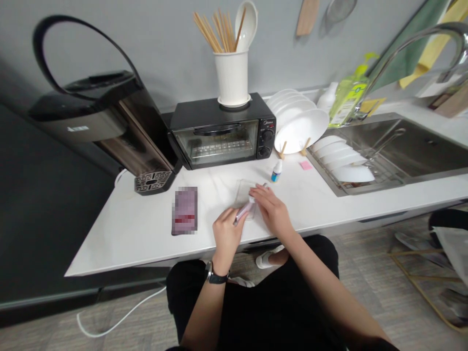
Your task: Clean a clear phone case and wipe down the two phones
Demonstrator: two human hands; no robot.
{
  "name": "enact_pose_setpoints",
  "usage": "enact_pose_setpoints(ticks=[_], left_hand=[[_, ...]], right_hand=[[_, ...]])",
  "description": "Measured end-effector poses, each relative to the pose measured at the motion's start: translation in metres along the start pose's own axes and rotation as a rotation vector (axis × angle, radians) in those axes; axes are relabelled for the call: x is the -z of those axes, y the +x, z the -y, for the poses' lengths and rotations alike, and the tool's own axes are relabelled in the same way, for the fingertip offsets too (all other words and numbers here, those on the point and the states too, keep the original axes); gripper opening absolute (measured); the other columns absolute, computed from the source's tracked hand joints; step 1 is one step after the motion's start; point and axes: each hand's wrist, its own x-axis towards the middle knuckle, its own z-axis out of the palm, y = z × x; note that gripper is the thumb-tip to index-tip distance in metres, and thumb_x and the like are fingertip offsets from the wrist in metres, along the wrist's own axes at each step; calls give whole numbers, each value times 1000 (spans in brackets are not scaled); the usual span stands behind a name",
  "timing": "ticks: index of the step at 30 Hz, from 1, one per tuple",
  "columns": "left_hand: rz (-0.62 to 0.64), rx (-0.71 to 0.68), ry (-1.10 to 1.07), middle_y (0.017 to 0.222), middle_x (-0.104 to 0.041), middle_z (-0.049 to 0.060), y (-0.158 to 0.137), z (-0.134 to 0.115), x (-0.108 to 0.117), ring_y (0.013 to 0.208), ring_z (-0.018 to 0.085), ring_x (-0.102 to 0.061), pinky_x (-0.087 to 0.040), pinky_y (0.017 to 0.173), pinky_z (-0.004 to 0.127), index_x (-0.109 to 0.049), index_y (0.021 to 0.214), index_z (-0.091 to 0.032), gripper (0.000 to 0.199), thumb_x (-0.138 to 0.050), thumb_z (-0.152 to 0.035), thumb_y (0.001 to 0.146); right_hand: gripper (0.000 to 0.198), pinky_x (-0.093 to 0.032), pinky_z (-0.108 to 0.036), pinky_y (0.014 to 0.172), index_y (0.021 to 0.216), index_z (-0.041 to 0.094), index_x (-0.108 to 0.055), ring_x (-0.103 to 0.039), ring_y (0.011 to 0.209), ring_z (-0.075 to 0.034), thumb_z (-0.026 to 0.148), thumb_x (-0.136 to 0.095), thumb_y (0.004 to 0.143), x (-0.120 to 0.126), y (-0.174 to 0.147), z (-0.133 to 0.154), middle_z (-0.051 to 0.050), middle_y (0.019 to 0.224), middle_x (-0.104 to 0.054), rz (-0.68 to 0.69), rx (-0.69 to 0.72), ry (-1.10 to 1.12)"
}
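My left hand (227, 231) grips the near end of a slim pale-pink object (244, 210) with dark ends, tilted above the counter. Its exact kind is unclear from this angle. At its far end, my right hand (271, 207) has its fingers bent and pressed together over a small white piece, mostly hidden by them. Behind and below the hands, a clear, flat, rectangular piece (243, 189) lies on the white counter (146, 248). A small white-capped bottle with a blue label (276, 172) stands upright just beyond my right hand. Farther right lies a small pink pad (305, 165).
A blurred-out phone-like rectangle (185, 212) lies left of my hands. Behind stand a black water dispenser (142, 131), a toaster oven (223, 141) bearing a utensil holder (233, 75), and racked white plates (302, 129). A sink (413, 151) is at right, a soap bottle (347, 100) behind it.
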Motion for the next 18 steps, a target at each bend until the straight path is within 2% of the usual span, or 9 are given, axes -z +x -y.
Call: enact_pose_setpoints(ticks=[3,6,9,13,15,18], left_hand=[[-10,2,1,78,-75,4,1,-2,1,71,19,-70,-48,67,30,-79,92,-22,26,-65,-39,105],[-16,2,12,77,-74,3,1,-1,0,71,18,-69,-48,68,29,-78,92,-22,27,-65,-41,105],[-17,1,21,75,-72,2,1,1,0,69,18,-68,-47,66,28,-77,89,-22,23,-66,-36,104],[-36,4,40,76,-75,5,-2,7,-2,67,19,-69,-47,63,31,-73,78,-21,26,-59,-12,98],[-43,7,50,78,-77,7,-3,9,-3,68,21,-71,-48,63,32,-74,79,-21,29,-55,-6,95],[-37,14,59,79,-77,6,-3,7,-4,70,21,-71,-50,64,33,-75,81,-20,24,-60,-12,97]], right_hand=[[44,-42,-45,133,145,23,-70,-57,153,-22,17,-41,113,7,7,-17,-12,150,-72,-49,-144,-22],[46,-44,-51,133,147,25,-68,-54,155,-25,16,-40,112,2,8,-13,-11,155,-68,-84,-192,-35],[50,-46,-58,131,151,33,-65,-54,155,-27,15,-42,111,-11,1,13,-6,153,-70,-79,-143,-25],[57,-47,-52,132,161,36,-57,-60,150,-25,15,-43,110,-27,-14,52,-5,150,-72,14,13,30],[58,-46,-49,133,163,35,-54,-60,149,-23,15,-42,110,-28,-18,58,-5,152,-71,38,79,49],[54,-43,-49,133,159,33,-58,-62,148,-21,14,-42,111,-20,-14,46,-6,149,-73,58,132,61]])
